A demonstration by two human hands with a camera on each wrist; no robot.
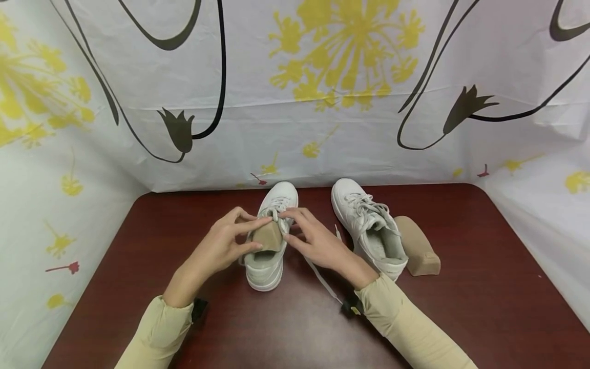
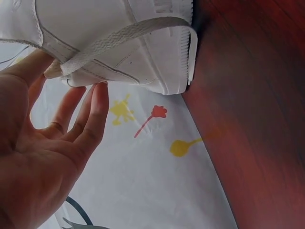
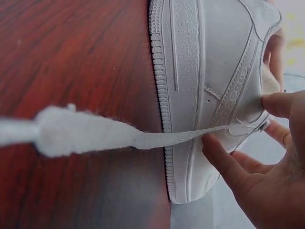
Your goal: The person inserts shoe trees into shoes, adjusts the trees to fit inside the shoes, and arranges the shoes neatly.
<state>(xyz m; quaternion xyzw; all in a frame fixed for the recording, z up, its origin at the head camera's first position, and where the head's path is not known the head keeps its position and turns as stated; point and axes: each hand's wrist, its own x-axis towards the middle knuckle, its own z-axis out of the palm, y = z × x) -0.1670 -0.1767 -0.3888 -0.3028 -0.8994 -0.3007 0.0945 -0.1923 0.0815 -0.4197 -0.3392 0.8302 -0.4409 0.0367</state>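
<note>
A white sneaker [image 1: 264, 277] stands on the table, toe pointing away, with a beige moulded shoe insert [image 1: 268, 237] sticking up out of its opening. My left hand [image 1: 227, 237] pinches the insert between thumb and fingers from the left. On the other side, my right hand [image 1: 318, 242] grips the sneaker's upper by the tongue and laces, its fingertips at the collar edge. A loose white lace [image 3: 90, 133] trails from the shoe past the right hand. In the left wrist view, another stretch of lace [image 2: 128, 32] loops across the sneaker's side. The insert's front end is hidden inside the shoe.
To the right stands a second white sneaker [image 1: 348, 205], laces loosely crossed and its opening showing. Beside it lies another beige insert [image 1: 417, 248]. The dark red table [image 1: 479, 307] meets a white patterned cloth [image 1: 295, 148] at the back and sides.
</note>
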